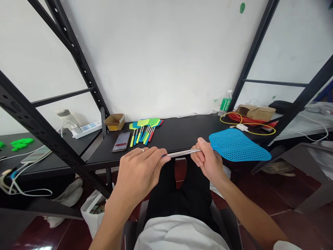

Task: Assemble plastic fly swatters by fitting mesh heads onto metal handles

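Observation:
A fly swatter [238,146] with a blue perforated head and a thin metal shaft is held sideways in front of me, over the table's front edge. My left hand [142,165] wraps round its handle end, hiding most of the handle. Near the blue head, my right hand [208,159] is closed on the shaft, thumb on top. Several smaller swatters [145,130] in yellow, green, blue and red lie in a row on the black table [187,132], beyond my left hand.
Left of the small swatters are a phone [121,141] and an open cardboard box [114,122]. A bottle with a green label [225,103] stands at the back right, near a yellow cable [260,133] and a brown box [256,113]. Black metal shelf posts [83,69] rise on both sides.

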`<state>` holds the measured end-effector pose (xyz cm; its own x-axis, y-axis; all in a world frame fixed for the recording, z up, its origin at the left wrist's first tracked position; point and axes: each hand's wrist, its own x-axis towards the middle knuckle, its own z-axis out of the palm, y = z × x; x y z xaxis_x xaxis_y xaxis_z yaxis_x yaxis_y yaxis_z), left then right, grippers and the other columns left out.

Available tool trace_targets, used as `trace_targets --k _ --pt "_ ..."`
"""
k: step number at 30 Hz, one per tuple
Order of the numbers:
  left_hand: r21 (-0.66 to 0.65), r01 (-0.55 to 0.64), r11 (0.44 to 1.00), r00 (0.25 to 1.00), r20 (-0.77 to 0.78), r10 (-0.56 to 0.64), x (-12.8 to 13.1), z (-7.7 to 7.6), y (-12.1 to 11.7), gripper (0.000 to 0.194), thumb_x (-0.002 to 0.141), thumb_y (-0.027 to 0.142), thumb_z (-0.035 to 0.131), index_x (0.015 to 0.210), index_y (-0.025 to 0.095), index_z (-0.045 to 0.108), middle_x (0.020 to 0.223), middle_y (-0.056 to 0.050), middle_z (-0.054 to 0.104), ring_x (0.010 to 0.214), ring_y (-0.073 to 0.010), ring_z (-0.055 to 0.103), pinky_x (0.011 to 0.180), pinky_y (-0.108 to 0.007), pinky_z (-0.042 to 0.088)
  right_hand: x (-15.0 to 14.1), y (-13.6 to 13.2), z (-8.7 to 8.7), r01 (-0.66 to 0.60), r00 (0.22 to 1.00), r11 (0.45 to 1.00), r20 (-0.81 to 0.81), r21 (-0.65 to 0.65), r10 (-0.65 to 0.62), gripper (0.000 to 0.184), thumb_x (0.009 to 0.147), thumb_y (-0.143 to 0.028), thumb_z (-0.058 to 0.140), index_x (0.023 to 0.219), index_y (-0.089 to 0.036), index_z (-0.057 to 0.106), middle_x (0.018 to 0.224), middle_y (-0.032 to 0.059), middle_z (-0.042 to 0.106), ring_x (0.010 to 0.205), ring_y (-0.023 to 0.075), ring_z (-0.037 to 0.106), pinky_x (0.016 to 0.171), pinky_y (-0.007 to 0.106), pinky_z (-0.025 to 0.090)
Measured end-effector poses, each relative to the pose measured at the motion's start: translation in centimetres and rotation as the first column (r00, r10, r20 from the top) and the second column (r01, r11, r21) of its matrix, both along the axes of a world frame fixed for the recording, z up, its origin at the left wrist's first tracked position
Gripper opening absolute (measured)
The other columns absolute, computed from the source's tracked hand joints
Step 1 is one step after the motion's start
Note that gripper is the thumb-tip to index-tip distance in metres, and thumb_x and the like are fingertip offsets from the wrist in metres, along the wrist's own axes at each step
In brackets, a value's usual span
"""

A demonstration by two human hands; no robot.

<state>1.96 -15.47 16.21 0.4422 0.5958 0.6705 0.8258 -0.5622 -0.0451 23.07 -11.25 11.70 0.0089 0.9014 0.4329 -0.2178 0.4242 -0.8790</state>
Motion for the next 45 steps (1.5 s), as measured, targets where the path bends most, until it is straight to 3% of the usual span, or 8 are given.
trace_targets --k 4,9,12,18,25,31,39,45 --pt "-0.01 -0.014 1.0 1.0 -0.009 0.014 -0.1 0.0 0.0 0.034 0.105 0.033 0.042 0.086 0.022 0.068 0.063 0.002 0.064 0.054 -0.0128 0.053 0.059 -0.028 0.034 -0.1 0.0 0.1 -0.006 1.0 1.0 -0.025 -0.006 0.006 0.062 0.096 -0.052 0.052 0.044 -0.023 0.034 0.038 -0.0052 0.026 0.037 0.0096 0.032 0.044 0.03 0.027" --pt "-0.054 -0.009 0.998 0.994 0.113 0.015 -0.9 -0.1 0.3 0.034 0.093 0.053 0.061 0.112 0.026 0.069 0.09 -0.001 0.075 0.073 -0.0168 0.067 0.068 -0.027 0.046 0.2 0.2 0.1 0.001 0.999 1.0 -0.054 0.011 0.0 0.061 0.097 -0.049 0.052 0.045 -0.023 0.034 0.039 -0.005 0.027 0.038 0.0099 0.032 0.045 0.03 0.026" --pt "-0.087 0.004 0.996 0.978 0.207 0.014 -1.6 0.2 0.3 0.032 0.092 0.051 0.063 0.11 0.025 0.068 0.095 -0.001 0.075 0.07 -0.0153 0.067 0.065 -0.025 0.048 0.5 0.3 0.4 0.017 0.994 1.0 -0.105 0.009 -0.016 0.061 0.097 -0.047 0.052 0.046 -0.023 0.033 0.04 -0.005 0.027 0.038 0.0097 0.03 0.046 0.031 0.023" --pt "-0.13 0.05 0.99 0.965 0.26 -0.015 -2.5 0.9 0.2 0.022 0.097 0.041 0.057 0.098 0.023 0.069 0.083 0.001 0.073 0.064 -0.0128 0.062 0.058 -0.023 0.043 0.6 0.3 0.8 0.015 0.99 1.0 -0.139 -0.006 -0.016 0.061 0.096 -0.046 0.055 0.045 -0.023 0.031 0.039 -0.005 0.025 0.038 0.0098 0.03 0.047 0.032 0.021" --pt "-0.203 0.073 0.977 0.968 0.25 -0.02 -2.9 0.7 0.8 0.035 0.102 0.04 0.045 0.086 0.021 0.07 0.06 0.003 0.06 0.054 -0.0115 0.052 0.057 -0.022 0.038 0.4 0.2 0.8 0.007 0.99 1.0 -0.142 -0.024 -0.01 0.061 0.094 -0.048 0.057 0.045 -0.023 0.031 0.04 -0.0054 0.023 0.038 0.0094 0.029 0.048 0.032 0.021" --pt "-0.232 0.099 0.968 0.926 0.377 -0.004 -4.0 1.0 1.1 0.03 0.09 0.047 0.065 0.11 0.024 0.069 0.083 0.001 0.071 0.068 -0.0141 0.061 0.06 -0.022 0.045 0.8 0.3 1.3 0.002 0.973 1.0 -0.232 -0.015 -0.006 0.06 0.093 -0.046 0.059 0.046 -0.023 0.031 0.041 -0.0058 0.023 0.038 0.0088 0.027 0.046 0.031 0.02" --pt "-0.186 0.091 0.978 0.934 0.356 -0.02 -5.3 0.9 1.5 0.024 0.096 0.042 0.058 0.093 0.021 0.07 0.073 0.001 0.065 0.062 -0.0134 0.055 0.058 -0.024 0.041 0.8 0.6 1.6 -0.002 0.968 0.998 -0.251 -0.055 -0.012 0.061 0.091 -0.047 0.062 0.045 -0.022 0.032 0.039 -0.006 0.023 0.038 0.0082 0.026 0.046 0.029 0.022" --pt "-0.353 0.152 0.923 0.899 0.438 0.02 -5.0 -0.2 3.7 0.044 0.102 0.042 0.042 0.067 0.019 0.055 0.061 0.002 0.056 0.057 -0.0118 0.052 0.057 -0.024 0.039 0.9 3.1 0.2 -0.088 0.965 0.984 -0.257 -0.155 0.045 0.06 0.087 -0.053 0.067 0.047 -0.022 0.035 0.043 -0.0057 0.027 0.042 0.0088 0.03 0.045 0.027 0.025"
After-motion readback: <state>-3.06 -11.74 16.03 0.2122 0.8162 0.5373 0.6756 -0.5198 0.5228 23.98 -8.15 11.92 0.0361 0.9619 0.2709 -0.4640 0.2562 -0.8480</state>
